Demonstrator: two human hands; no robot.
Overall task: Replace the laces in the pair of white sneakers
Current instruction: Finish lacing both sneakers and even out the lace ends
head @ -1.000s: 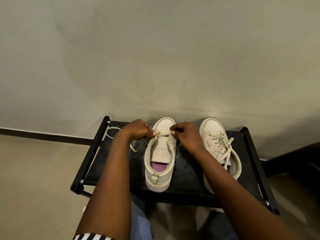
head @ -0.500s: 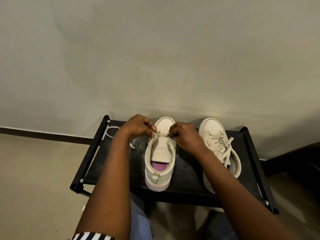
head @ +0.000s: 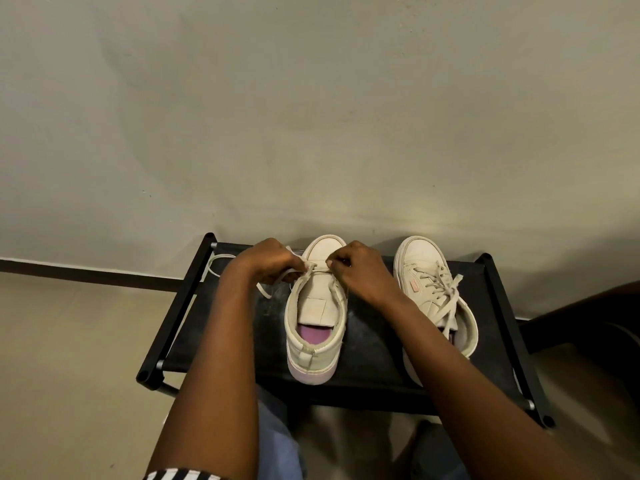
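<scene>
Head view, left hand [head: 268, 263] and right hand [head: 360, 271] pinching lace [head: 277, 279] — unlaced sneaker [head: 317, 313], black rack [head: 377, 344]

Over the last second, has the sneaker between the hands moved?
No. The sneaker keeps its spot on the black rack, toe toward the wall, heel near the front rail.

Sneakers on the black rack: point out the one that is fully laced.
The sneaker on the right, its lace criss-crossed throughout. The middle sneaker has one lace bar near the toe, tongue bare.
</scene>
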